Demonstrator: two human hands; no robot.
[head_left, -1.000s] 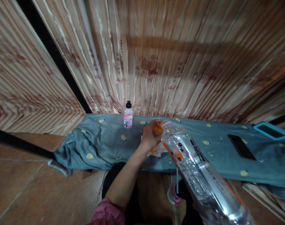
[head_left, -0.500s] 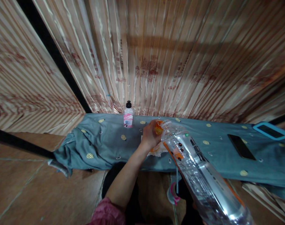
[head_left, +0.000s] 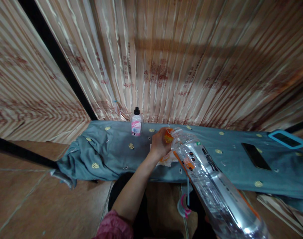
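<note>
At the bottom edge, the clear bottle point(head_left: 213, 181) is cut off

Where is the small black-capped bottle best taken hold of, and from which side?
The small bottle is likely best gripped around its labelled body, from the near side: it stands upright, with the curtain behind and a narrower cap above.

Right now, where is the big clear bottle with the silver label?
In the head view, the big clear bottle slants from right of centre to the bottom edge, its neck by the left hand and the dark phone to its right.
</note>
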